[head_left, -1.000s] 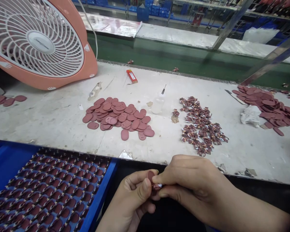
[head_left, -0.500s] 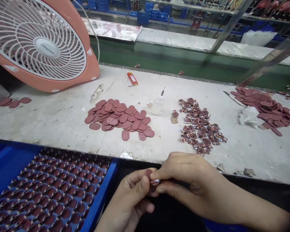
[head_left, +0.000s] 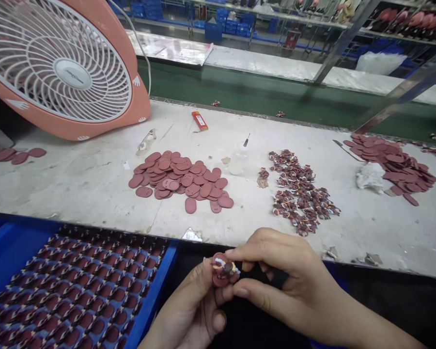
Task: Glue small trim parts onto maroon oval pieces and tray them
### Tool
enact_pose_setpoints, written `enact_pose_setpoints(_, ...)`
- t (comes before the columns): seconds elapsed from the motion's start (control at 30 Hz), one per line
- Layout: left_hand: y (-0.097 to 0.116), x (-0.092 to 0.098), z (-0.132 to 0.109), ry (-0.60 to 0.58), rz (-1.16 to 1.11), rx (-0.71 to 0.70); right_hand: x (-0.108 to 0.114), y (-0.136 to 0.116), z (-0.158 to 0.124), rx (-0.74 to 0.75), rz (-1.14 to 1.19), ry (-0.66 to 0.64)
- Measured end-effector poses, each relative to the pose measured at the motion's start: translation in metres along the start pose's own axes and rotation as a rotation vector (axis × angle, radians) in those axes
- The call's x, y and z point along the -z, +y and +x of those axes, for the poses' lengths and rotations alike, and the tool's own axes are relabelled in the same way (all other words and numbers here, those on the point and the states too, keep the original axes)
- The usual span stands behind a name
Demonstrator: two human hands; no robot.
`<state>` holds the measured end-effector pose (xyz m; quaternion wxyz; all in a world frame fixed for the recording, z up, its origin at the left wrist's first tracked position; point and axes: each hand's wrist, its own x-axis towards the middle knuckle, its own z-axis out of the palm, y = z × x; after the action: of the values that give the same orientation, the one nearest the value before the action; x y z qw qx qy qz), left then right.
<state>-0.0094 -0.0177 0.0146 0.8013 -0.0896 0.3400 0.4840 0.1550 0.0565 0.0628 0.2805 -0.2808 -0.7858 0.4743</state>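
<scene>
Over the dark lap below the table edge, my left hand (head_left: 192,305) pinches a small maroon oval disc (head_left: 220,281) between thumb and fingers. Lying across the disc's face is a tiny painted maroon figure (head_left: 227,269) with white and yellowish details. My right hand (head_left: 290,276) comes in from the right, index fingertip at the upper edge of the piece and thumb at its lower right, gripping it lightly. Beyond the hands lie a pile of maroon oval discs (head_left: 181,177) and, to the right, a heap of similar small figures (head_left: 298,189).
A blue tray (head_left: 160,276) at lower left holds rows of discs bearing figures. An orange fan (head_left: 131,97) stands at the left. A red lighter (head_left: 199,121), a clear bottle with a needle tip (head_left: 246,140), crumpled tissue (head_left: 372,177) and another disc pile (head_left: 399,162) lie on the table.
The disc has turned so that the figure on it faces me. My right finger and thumb have spread further apart around the piece. The view has shifted slightly.
</scene>
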Motion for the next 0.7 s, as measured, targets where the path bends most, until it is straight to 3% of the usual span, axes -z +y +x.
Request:
enact_pose_setpoints(0.13,0.000,0.000,0.001,-0.057,0.128,-0.045,-0.005,-0.001,0.004,0.024,0.004,0.029)
enact_pose_setpoints(0.2,0.002,0.000,-0.001,-0.031,0.234,-0.105,-0.009,0.000,0.005,0.079,-0.023,0.090)
enact_pose_setpoints(0.33,0.006,0.001,-0.010,0.173,0.438,-0.490,-0.022,0.006,0.003,0.240,-0.278,0.270)
enact_pose_setpoints(0.4,0.008,0.000,-0.014,0.232,0.518,-0.642,-0.030,0.011,0.001,0.333,-0.441,0.300)
enact_pose_setpoints(0.53,0.011,-0.003,-0.018,0.295,0.616,-0.741,-0.046,0.021,0.003,0.496,-0.579,0.244)
enact_pose_setpoints(0.7,0.012,0.001,-0.024,0.411,0.662,-0.779,-0.065,0.019,0.013,0.563,-0.573,0.256)
